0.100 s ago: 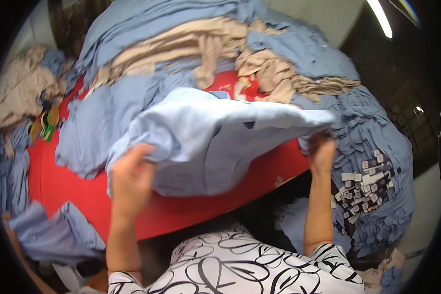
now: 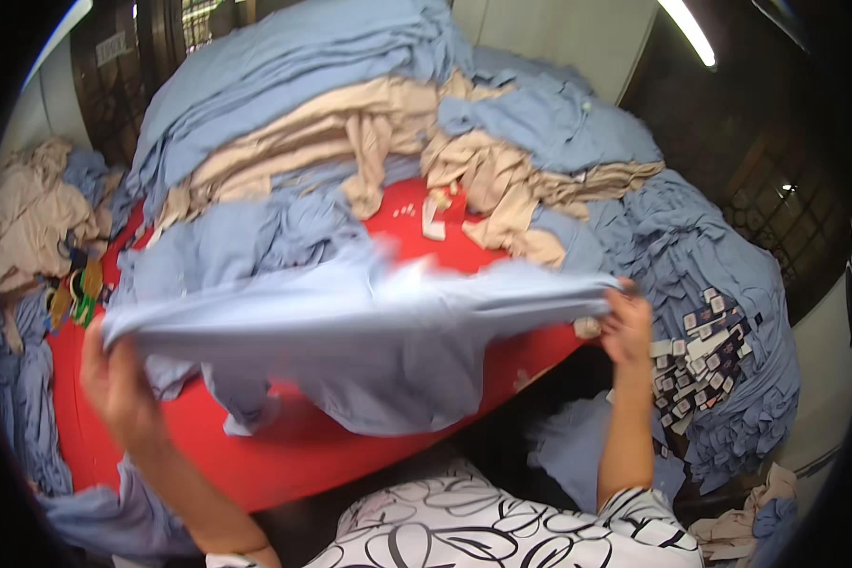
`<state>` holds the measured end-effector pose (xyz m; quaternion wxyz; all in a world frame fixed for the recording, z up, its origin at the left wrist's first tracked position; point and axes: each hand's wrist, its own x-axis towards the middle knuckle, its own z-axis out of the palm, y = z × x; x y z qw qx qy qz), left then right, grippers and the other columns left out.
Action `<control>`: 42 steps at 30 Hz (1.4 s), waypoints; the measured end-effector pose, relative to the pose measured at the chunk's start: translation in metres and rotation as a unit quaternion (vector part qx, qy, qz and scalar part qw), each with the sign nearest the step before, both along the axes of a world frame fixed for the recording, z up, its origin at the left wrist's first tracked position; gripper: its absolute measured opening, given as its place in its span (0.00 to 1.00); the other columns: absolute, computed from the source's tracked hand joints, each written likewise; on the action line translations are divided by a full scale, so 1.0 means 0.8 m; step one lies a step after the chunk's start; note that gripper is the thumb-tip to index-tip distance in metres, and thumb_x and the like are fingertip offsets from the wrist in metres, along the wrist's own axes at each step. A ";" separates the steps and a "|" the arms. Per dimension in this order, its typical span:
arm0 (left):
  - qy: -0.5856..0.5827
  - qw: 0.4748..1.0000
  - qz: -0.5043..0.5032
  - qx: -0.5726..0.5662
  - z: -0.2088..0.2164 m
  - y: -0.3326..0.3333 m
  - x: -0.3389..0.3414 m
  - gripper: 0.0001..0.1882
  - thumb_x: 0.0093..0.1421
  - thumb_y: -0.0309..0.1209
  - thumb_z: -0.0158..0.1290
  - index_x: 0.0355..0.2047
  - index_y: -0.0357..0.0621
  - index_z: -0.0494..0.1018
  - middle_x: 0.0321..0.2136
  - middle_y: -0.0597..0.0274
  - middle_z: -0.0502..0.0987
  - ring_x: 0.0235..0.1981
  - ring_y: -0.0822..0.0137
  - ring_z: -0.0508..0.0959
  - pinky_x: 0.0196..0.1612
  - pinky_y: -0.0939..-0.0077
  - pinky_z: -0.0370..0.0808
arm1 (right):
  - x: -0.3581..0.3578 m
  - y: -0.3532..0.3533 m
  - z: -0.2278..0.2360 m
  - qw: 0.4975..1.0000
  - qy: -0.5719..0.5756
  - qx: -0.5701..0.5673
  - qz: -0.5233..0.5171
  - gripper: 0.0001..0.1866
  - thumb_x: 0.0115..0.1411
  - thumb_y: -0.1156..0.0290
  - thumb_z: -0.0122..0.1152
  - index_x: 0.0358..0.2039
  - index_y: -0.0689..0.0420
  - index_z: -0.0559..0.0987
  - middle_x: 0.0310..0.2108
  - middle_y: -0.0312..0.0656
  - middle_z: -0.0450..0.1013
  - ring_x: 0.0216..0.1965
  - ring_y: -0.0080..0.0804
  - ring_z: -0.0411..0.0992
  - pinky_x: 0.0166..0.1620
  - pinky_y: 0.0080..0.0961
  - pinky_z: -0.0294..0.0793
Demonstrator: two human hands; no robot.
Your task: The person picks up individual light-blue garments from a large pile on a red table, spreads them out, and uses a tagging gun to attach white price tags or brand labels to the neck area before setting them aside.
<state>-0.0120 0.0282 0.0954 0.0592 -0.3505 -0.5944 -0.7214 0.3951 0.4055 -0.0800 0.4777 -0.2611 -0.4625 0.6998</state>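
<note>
A light blue garment point(image 2: 379, 322) is stretched sideways in the air above a red table point(image 2: 256, 464), blurred by motion. At its left end my left hand point(image 2: 118, 383) is closed on the edge, with the thumb side up. My right hand point(image 2: 628, 327) pinches the opposite end near the table's right side. Part of the cloth hangs down in the middle toward the table's front edge. Its exact kind is hard to make out through the blur.
Behind it rise stacked blue cloth point(image 2: 293, 62) and beige cloth point(image 2: 360, 123). Blue garments point(image 2: 757, 284) with a cluster of tags point(image 2: 701, 350) drape at right. Beige cloth point(image 2: 38, 208) lies far left, beside yellow and green items point(image 2: 83, 293). White scraps point(image 2: 434, 220) lie on the table.
My left hand has swung outward to the left, drawing the garment wider and straighter. My right hand still holds its end, in nearly the same place. The view has shifted slightly.
</note>
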 end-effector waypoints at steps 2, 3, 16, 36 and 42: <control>0.061 0.992 -0.107 -0.025 -0.008 -0.021 0.054 0.13 0.63 0.34 0.57 0.32 0.33 0.73 0.24 0.60 0.75 0.25 0.73 0.75 0.30 0.76 0.72 | 0.084 0.047 0.089 0.991 0.027 0.050 -0.122 0.11 0.65 0.64 0.60 0.44 0.54 0.77 0.27 0.34 0.75 0.20 0.21 0.69 0.22 0.18 0.67; 0.064 0.988 -0.142 -0.009 -0.019 0.010 0.085 0.13 0.59 0.33 0.60 0.26 0.35 0.73 0.18 0.61 0.73 0.20 0.73 0.73 0.27 0.77 0.68 | 0.107 0.059 0.136 0.980 0.016 0.100 -0.172 0.12 0.66 0.62 0.59 0.44 0.55 0.77 0.29 0.34 0.75 0.23 0.23 0.72 0.26 0.20 0.71; 0.100 0.971 -0.216 -0.002 0.130 0.429 0.134 0.17 0.61 0.41 0.54 0.34 0.36 0.73 0.24 0.56 0.76 0.21 0.74 0.74 0.25 0.80 0.70 | 0.180 0.462 0.249 0.975 0.125 0.144 -0.116 0.13 0.69 0.63 0.54 0.44 0.59 0.79 0.40 0.40 0.78 0.42 0.31 0.77 0.49 0.29 0.77; 0.180 0.917 -0.107 -0.340 0.154 1.099 -0.041 0.26 0.59 0.44 0.61 0.49 0.33 0.76 0.37 0.52 0.81 0.41 0.65 0.80 0.45 0.70 0.77 | -0.124 1.175 0.387 0.982 -0.052 0.124 -0.129 0.16 0.69 0.61 0.53 0.50 0.59 0.70 0.42 0.49 0.69 0.38 0.40 0.71 0.30 0.41 0.78; 0.397 0.849 -0.279 -0.208 0.071 0.880 0.166 0.14 0.56 0.21 0.55 0.42 0.43 0.79 0.42 0.56 0.80 0.45 0.59 0.80 0.50 0.66 0.75 | -0.162 1.141 0.272 0.966 -0.127 0.092 -0.205 0.21 0.67 0.57 0.53 0.55 0.54 0.71 0.32 0.42 0.67 0.23 0.33 0.67 0.23 0.30 0.70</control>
